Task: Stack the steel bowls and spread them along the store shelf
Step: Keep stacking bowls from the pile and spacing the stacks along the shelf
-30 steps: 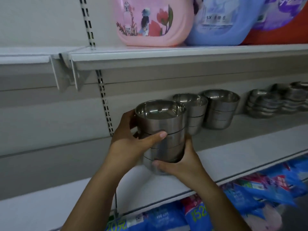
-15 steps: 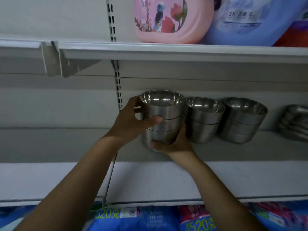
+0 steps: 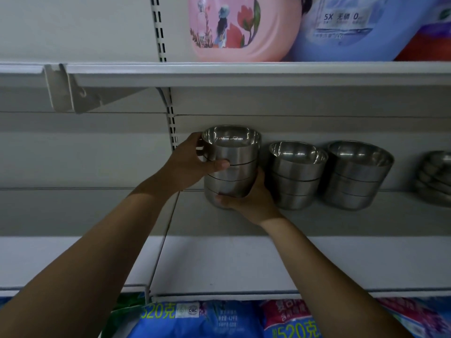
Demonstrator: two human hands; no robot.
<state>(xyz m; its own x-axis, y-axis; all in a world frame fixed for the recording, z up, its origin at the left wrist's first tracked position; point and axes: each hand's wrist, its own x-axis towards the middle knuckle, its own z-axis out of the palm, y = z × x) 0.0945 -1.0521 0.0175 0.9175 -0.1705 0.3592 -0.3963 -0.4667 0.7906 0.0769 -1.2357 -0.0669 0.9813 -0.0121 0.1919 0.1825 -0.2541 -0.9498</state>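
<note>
Our left hand and right hand grasp a bowl stack at the shelf's back edge. Two stacks already stand beside it; we judge release remains.

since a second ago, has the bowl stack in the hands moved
Yes. The held stack went deeper over the shelf: it no longer overlaps the neighbouring stack and is level with it, on its left.

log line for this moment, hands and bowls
left hand: grips held stack side | right hand: holds its base | held stack: left of middle stack | shelf contact: cannot tell
</note>
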